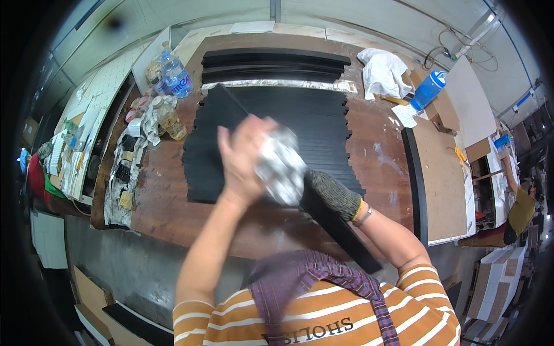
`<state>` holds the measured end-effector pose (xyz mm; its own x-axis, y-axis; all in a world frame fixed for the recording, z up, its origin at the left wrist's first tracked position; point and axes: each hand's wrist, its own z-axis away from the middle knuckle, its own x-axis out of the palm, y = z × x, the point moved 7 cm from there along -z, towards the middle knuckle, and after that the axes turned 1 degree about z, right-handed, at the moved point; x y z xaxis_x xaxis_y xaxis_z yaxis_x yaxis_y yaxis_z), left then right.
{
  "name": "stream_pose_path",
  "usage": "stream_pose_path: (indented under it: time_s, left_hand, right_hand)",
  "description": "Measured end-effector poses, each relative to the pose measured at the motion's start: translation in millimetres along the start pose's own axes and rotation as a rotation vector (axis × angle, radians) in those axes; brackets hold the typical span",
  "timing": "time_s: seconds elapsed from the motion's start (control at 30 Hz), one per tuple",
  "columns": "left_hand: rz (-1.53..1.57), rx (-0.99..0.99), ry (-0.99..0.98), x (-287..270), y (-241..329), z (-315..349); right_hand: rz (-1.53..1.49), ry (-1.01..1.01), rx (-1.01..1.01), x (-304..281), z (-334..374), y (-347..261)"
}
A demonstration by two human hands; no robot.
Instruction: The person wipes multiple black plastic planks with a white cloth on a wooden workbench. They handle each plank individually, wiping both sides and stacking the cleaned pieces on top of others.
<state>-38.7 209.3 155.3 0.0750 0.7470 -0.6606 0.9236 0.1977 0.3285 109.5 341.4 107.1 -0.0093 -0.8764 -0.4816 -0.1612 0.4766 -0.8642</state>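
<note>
A long black strip (pixel 341 230) slants across in front of me, from the far left down to my right side. My right hand (pixel 334 193), in a dark grey knitted glove with a yellow cuff, is closed round this strip. My bare left hand (pixel 245 153) is blurred by motion, its thumb sticking out to the left. A crumpled white cloth (pixel 281 167) is held in its fingers against the strip, just beyond the glove. Beneath both hands, many black strips (pixel 323 132) lie side by side on the brown table (pixel 381 190).
More black strips (pixel 277 60) lie at the back, one (pixel 414 184) at the right edge. Bottles (pixel 175 75) and a jar (pixel 168 118) stand left of a stained rag strip (pixel 122 179). A white cloth (pixel 385 72) and blue bottle (pixel 428 90) sit back right. A person (pixel 522 213) is far right.
</note>
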Motion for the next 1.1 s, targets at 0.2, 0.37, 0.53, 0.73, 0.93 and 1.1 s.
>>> stream_pose_path:
  time_s: [0.2, 0.37, 0.53, 0.73, 0.93, 1.1]
  left_hand:
    - [0.156, -0.748, 0.300, -96.8, -115.7, -5.7]
    - [0.015, 0.124, -0.258, -29.6, 66.5, 36.3]
    - [0.046, -0.387, 0.149, -67.6, -89.3, 76.7]
    - [0.450, -0.911, 0.715, -170.0, -211.2, 195.9]
    - [0.433, -0.948, 0.860, -209.6, -153.4, 284.5]
    - [0.390, -1.133, 0.854, -208.4, -146.4, 322.9]
  right_hand:
    - [-0.686, -0.080, 0.319, 45.5, 27.8, -1.4]
    - [-0.690, -0.135, 0.470, 59.5, 25.1, -0.7]
    - [-0.658, -0.343, 0.509, 69.2, 48.1, -5.2]
    - [-0.081, -0.422, 0.245, 81.6, 48.3, -2.5]
    - [0.132, -0.475, 0.387, 103.5, 22.2, 8.9]
    - [0.534, -0.302, 0.285, 122.0, -7.5, 0.2]
